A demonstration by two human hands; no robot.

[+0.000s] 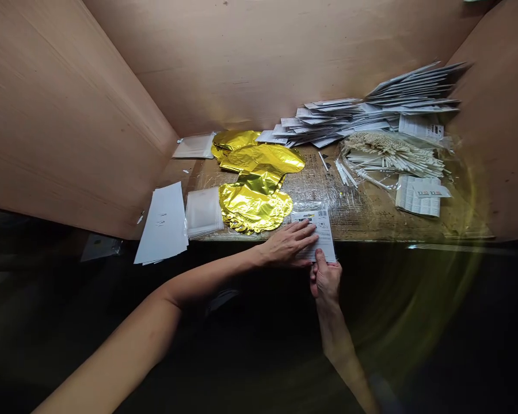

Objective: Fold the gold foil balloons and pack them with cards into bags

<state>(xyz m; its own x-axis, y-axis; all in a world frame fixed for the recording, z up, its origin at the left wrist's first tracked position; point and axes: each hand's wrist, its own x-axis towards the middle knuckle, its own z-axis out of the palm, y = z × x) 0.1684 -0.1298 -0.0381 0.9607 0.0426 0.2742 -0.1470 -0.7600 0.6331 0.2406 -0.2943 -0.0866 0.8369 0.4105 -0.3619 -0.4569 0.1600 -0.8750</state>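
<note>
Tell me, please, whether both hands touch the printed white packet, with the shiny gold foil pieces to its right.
The side is wrong: the head view shows the shiny gold foil pieces to the left of the packet. The left hand and right hand do touch it.

Plain wooden panels (242,52) enclose a cardboard-covered worktop (362,215); the dark area below is perhaps floor.

Centre: the left hand (290,241) covers part of the printed packet (327,240), whose text is too small to read; the right hand's (327,282) fingers are partly hidden. Eight and five o'clock: left arm (133,328) and right arm (343,345), cut by the lower edge. Nine o'clock: white sheets (162,224), marks illegible. Two o'clock: pale object (477,1), truncated above. Three o'clock: leaflet (408,198), print unresolved.
</note>
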